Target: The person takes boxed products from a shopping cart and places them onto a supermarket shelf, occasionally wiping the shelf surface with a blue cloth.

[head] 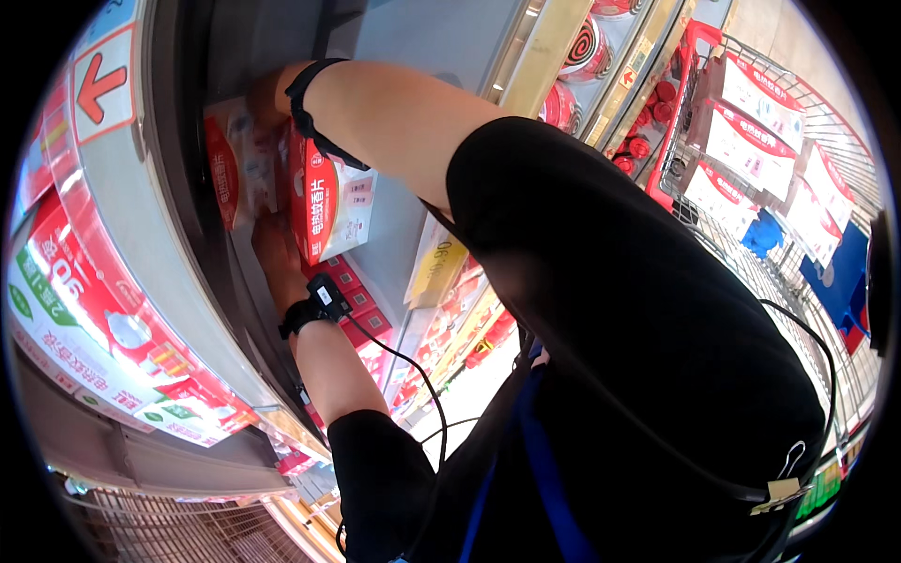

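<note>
Deep in a shaded shelf bay, a red-and-white carton [243,165] lies between my two hands. My right hand [266,102] is at its upper end, dim in shadow. At the lower end is my left hand [271,236], its fingers partly hidden and dark. Both hands appear to hold this carton by its ends. Nearer to me, a second red-and-white carton [327,200] stands on the grey shelf [394,211], below my right wrist. Small red boxes [355,299] with printed codes sit beside my left wrist, which wears a black strap and a cabled device [329,295].
A shopping cart [672,119] on the right holds several similar cartons [750,144] and a blue crumpled item [762,233]. Red canisters [586,49] fill a neighbouring shelf. A curved shelf front with an arrow sign [103,84] borders the left. A black cable [422,373] hangs by my left arm.
</note>
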### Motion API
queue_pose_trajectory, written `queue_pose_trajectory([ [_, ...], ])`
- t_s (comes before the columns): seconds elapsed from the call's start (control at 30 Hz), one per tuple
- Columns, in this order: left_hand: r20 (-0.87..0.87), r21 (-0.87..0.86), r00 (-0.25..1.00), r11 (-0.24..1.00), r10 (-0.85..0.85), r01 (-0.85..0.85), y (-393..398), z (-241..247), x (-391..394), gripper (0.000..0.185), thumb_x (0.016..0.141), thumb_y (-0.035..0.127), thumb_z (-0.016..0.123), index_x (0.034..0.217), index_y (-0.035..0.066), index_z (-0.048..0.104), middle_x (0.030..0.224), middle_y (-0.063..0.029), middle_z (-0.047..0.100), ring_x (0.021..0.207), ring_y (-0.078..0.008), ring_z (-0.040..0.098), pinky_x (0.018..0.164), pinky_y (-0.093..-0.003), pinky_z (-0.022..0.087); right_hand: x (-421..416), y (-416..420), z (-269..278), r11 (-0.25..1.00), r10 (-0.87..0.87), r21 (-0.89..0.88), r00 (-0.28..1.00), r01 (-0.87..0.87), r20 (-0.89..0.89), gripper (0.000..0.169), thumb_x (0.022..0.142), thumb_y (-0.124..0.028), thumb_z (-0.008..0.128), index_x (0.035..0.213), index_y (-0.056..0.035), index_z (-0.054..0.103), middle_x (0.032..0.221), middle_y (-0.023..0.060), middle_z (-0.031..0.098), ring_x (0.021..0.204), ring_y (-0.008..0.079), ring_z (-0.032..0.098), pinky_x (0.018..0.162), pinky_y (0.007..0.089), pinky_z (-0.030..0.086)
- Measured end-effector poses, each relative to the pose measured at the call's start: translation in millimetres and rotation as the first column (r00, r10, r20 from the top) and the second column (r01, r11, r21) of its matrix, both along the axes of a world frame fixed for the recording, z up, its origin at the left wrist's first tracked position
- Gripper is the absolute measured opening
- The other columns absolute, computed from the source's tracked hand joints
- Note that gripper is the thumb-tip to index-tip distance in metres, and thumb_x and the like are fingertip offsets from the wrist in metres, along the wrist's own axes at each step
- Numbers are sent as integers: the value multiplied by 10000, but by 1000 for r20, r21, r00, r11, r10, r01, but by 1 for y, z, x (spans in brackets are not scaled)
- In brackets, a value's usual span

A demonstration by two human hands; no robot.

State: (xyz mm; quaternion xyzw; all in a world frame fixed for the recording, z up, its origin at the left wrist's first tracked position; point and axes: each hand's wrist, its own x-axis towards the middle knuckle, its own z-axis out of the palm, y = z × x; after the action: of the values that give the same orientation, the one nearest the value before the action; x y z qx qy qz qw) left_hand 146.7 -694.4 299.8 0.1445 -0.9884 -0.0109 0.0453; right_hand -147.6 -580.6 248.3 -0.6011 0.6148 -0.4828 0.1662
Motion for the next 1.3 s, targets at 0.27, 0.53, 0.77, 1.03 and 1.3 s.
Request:
queue_pose_trajectory([
  [0.27,80,-373,972,898,-221,234,-40,-1,-6,401,994,377,490,1144,25,610,1190,-253,623,1127,-419,596,1013,-480,456,-22,-39,-6,999,15,-46,998,-17,-62,501,891,-430,619,1163,-16,689,1153,181,684,1106,336,633,946,433,474],
  [0.53,-14,-28,1000,999,22,-22,-44,-14,-13,365,974,339,532,1088,2,616,1089,-257,645,1035,-430,618,921,-486,489,-53,-60,-25,997,-19,-71,995,12,-100,453,902,-380,590,1150,-16,693,1145,185,686,1099,341,636,944,439,478],
  [0.77,242,-402,876,779,-417,482,-79,2,7,339,983,299,544,1133,0,599,1036,-199,664,939,-348,655,854,-430,527,-45,-82,-24,993,15,-116,991,-30,-129,415,911,-337,564,1139,-16,697,1137,189,689,1093,345,638,942,444,480],
  [1.03,42,860,805,389,591,-330,-83,3,-5,433,912,185,622,1287,13,490,1163,-92,611,1095,-203,587,945,-347,478,-50,-93,-31,991,1,-134,984,-25,-179,377,921,-287,535,1126,-17,701,1128,193,691,1086,350,641,940,450,484],
  [1.3,93,884,788,314,609,-347,-87,5,-13,500,936,205,578,1376,18,431,1281,-111,552,1184,-211,545,1001,-353,444,-48,-106,-40,989,-6,-147,973,-28,-230,348,932,-237,506,1113,-17,705,1120,197,693,1079,355,644,938,456,487],
])
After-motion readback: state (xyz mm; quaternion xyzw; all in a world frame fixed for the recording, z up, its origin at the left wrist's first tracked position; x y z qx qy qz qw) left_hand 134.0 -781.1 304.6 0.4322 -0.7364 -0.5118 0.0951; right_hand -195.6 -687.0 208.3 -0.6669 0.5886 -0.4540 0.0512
